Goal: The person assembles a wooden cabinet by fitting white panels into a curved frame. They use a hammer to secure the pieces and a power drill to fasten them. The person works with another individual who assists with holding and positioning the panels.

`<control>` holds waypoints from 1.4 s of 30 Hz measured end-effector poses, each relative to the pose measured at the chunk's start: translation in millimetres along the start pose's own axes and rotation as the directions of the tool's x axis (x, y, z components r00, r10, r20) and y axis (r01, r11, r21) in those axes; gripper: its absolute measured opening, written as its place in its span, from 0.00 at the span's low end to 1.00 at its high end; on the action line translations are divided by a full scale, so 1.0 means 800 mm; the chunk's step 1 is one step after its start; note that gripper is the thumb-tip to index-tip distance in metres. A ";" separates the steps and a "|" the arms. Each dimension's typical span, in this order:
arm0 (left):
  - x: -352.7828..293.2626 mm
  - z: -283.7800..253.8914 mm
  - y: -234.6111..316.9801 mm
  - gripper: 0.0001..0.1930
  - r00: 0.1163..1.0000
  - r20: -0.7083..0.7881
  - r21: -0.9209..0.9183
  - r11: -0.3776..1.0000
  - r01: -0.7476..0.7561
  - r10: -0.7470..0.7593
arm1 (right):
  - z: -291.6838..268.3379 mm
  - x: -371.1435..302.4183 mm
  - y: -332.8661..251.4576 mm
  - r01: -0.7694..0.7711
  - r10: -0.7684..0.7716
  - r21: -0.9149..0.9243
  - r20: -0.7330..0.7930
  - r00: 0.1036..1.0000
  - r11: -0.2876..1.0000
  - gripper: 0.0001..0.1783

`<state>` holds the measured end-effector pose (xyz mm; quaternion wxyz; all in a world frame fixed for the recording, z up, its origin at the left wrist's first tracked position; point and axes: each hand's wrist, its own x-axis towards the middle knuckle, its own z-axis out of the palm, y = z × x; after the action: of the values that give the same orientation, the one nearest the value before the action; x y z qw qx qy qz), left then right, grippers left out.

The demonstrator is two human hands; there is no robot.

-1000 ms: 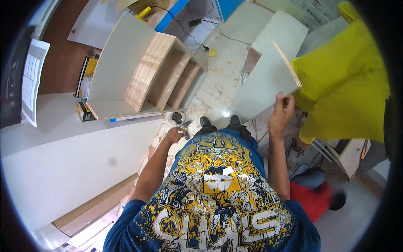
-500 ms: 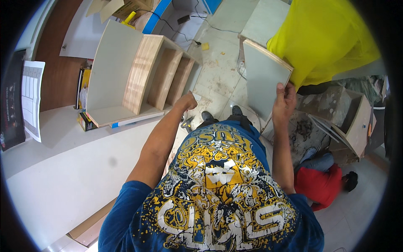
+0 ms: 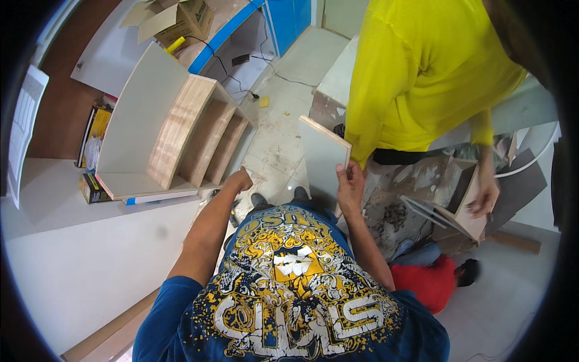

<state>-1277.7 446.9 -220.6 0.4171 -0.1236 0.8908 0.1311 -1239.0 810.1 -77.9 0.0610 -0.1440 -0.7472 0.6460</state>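
Note:
My right hand [image 3: 351, 188] grips the raw edge of a grey-faced wooden board [image 3: 324, 154], which stands tilted in front of me. The thumb lies on the grey face; the fingers wrap behind the edge. On my left, a wooden cabinet carcass [image 3: 181, 130] with open compartments and grey outer faces rests on a white counter. My left hand [image 3: 240, 180] is closed just beside its near right corner. Whatever it may hold is hidden by the curled fingers. A co-worker in a yellow top [image 3: 422, 78] stands close behind the board, with one hand [image 3: 484, 196] by a wooden box [image 3: 467, 205].
A person in red [image 3: 425, 283] is low on the floor at right. The white counter [image 3: 90, 241] runs along my left. Beyond the cabinet are an open cardboard box [image 3: 181, 23] and a blue-edged unit [image 3: 223, 36]. A black cable [image 3: 280, 75] crosses the dusty floor.
My view has swung right, so the cabinet, board and hands appear farther left. The co-worker in yellow is more upright, and their hand now shows by the wooden box. My right hand keeps its grip.

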 end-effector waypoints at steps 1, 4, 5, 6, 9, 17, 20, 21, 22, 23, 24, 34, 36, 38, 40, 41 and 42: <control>0.001 0.008 -0.004 0.34 1.000 0.000 -0.008 1.000 -0.011 0.011 | 0.003 -0.003 -0.016 -0.007 0.009 0.049 -0.022 1.000 0.999 0.15; 0.055 0.044 -0.063 0.41 0.989 -0.008 -0.030 0.989 -0.145 0.145 | 0.015 0.005 0.017 0.106 -0.106 -0.037 0.003 0.994 0.994 0.15; 0.046 0.042 -0.045 0.40 0.996 0.031 -0.059 0.995 -0.081 0.083 | 0.012 0.002 0.009 -0.007 0.009 -0.083 0.024 1.000 0.997 0.15; 0.031 0.036 -0.027 0.40 0.998 0.060 -0.067 0.998 -0.009 0.013 | 0.008 0.002 0.007 0.019 -0.017 -0.073 0.032 0.999 0.997 0.15; 0.005 0.025 -0.017 0.44 0.990 0.141 0.006 1.000 0.005 -0.005 | 0.017 0.006 0.019 0.048 -0.050 0.038 0.048 0.998 0.998 0.15; 0.001 0.035 -0.047 0.45 0.995 0.084 -0.127 0.990 0.068 -0.058 | 0.039 0.002 -0.003 0.156 -0.141 -0.051 0.223 0.965 0.986 0.17; 0.009 0.037 -0.057 0.45 0.994 0.095 -0.134 0.988 0.074 -0.061 | 0.047 -0.012 -0.021 0.199 -0.153 -0.173 0.246 0.957 0.965 0.17; 0.027 0.043 -0.076 0.45 0.993 0.101 -0.141 0.987 0.082 -0.068 | 0.053 -0.015 -0.030 0.189 -0.140 -0.163 0.272 0.952 0.968 0.17; 0.041 0.046 -0.085 0.45 0.991 0.111 -0.145 0.986 0.084 -0.068 | 0.056 -0.018 -0.037 0.174 -0.123 -0.159 0.291 0.949 0.972 0.17; 0.041 0.047 -0.086 0.45 0.994 0.093 -0.133 0.988 0.078 -0.066 | 0.057 -0.022 -0.037 0.150 -0.096 -0.156 0.307 0.947 0.976 0.17; 0.042 0.047 -0.085 0.45 0.995 0.083 -0.152 0.986 0.072 -0.060 | 0.058 -0.025 -0.034 0.156 -0.108 -0.141 0.301 0.947 0.978 0.17; 0.056 0.056 -0.078 0.47 0.984 0.167 -0.155 0.984 0.086 -0.059 | 0.053 -0.025 -0.026 0.124 -0.087 -0.137 0.247 0.965 0.983 0.17; 0.065 0.061 -0.081 0.45 0.983 0.184 -0.123 0.991 0.053 -0.030 | 0.052 -0.019 -0.014 0.124 -0.093 -0.130 0.222 0.971 0.984 0.16; 0.083 0.070 -0.085 0.42 0.986 0.152 -0.104 0.993 -0.053 0.069 | 0.058 -0.011 0.005 0.132 -0.103 -0.125 0.212 0.972 0.983 0.14; 0.076 0.071 -0.083 0.34 0.979 0.100 -0.107 0.980 -0.166 0.177 | 0.057 -0.007 0.011 0.163 -0.108 -0.331 0.178 0.978 0.929 0.12; 0.087 0.073 -0.099 0.29 0.985 0.066 -0.119 0.982 -0.149 0.158 | 0.066 -0.007 0.004 0.152 -0.106 -0.246 0.193 0.975 0.957 0.12; 0.096 0.082 -0.127 0.23 0.995 0.033 -0.136 0.987 -0.084 0.089 | 0.074 -0.004 0.001 0.127 -0.089 -0.158 0.229 0.969 0.979 0.12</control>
<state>-1245.4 365.8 -334.1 0.4191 -0.1101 0.8762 0.2111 -1252.2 752.8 -87.5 0.0003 -0.0351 -0.8089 0.5869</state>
